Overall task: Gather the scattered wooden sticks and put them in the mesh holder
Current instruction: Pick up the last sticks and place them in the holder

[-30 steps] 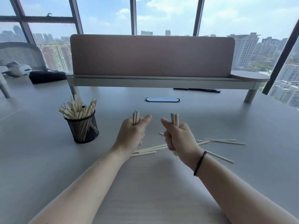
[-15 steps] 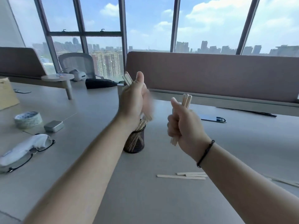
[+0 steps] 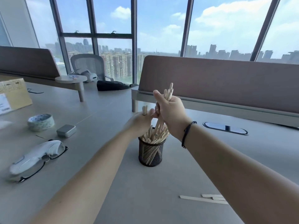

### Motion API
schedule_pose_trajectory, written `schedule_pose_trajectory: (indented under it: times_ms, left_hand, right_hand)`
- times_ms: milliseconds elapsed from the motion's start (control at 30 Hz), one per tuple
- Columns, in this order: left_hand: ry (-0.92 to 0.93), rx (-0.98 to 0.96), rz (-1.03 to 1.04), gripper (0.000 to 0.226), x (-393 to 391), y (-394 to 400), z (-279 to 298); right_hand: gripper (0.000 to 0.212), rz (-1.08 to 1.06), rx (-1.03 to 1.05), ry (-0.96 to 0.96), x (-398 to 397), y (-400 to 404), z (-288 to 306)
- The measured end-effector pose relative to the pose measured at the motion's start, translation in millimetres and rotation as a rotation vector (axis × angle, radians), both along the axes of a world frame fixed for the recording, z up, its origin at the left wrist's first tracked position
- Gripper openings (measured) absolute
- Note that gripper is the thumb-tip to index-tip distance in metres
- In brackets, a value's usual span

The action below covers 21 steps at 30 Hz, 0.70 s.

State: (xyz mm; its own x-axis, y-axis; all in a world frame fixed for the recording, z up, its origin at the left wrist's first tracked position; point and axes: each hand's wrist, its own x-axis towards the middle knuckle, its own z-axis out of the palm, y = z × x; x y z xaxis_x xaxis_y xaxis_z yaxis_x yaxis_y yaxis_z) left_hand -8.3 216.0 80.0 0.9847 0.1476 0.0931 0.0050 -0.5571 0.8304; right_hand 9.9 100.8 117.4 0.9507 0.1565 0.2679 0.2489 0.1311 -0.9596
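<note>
The black mesh holder (image 3: 151,155) stands mid-table, packed with several wooden sticks. Just above it, my right hand (image 3: 172,113) grips a bundle of sticks (image 3: 168,92) whose lower ends reach down into the holder's mouth. My left hand (image 3: 139,122) sits close beside it on the left, gripping a few short stick ends (image 3: 144,109) that poke up from the fist. A few loose sticks (image 3: 203,199) lie on the table at the lower right, partly hidden by my right forearm.
Glasses on a white cloth (image 3: 38,157), a small metal tin (image 3: 66,130) and a tape roll (image 3: 41,122) lie at left; a cardboard box (image 3: 13,96) stands far left. A brown desk divider (image 3: 226,84) and an oval cable port (image 3: 225,128) are behind the holder.
Both hands have lifted off the scattered sticks and come together over the holder; the right bundle's lower ends now dip into it. The camera has swung left.
</note>
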Motion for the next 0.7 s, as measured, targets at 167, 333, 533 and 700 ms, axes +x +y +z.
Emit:
schedule_pose_trajectory:
  times_ms: [167, 333, 533, 700]
  left_hand:
    - [-0.151, -0.109, 0.115, 0.045, 1, 10, 4]
    - [-0.406, -0.067, 0.114, 0.025, -4, 5, 13]
    - [-0.197, 0.241, -0.055, 0.056, -5, -3, 0]
    - [-0.131, 0.145, -0.17, 0.052, -15, -7, 6]
  right_hand:
    - [0.023, -0.08, -0.133, -0.014, 0, -9, -6]
    - [0.032, -0.124, -0.521, -0.203, -2, -11, -9]
    - [0.02, 0.037, -1.194, -0.294, -15, -16, -26]
    - [0.028, 0.049, -1.184, -0.328, -15, -19, -26]
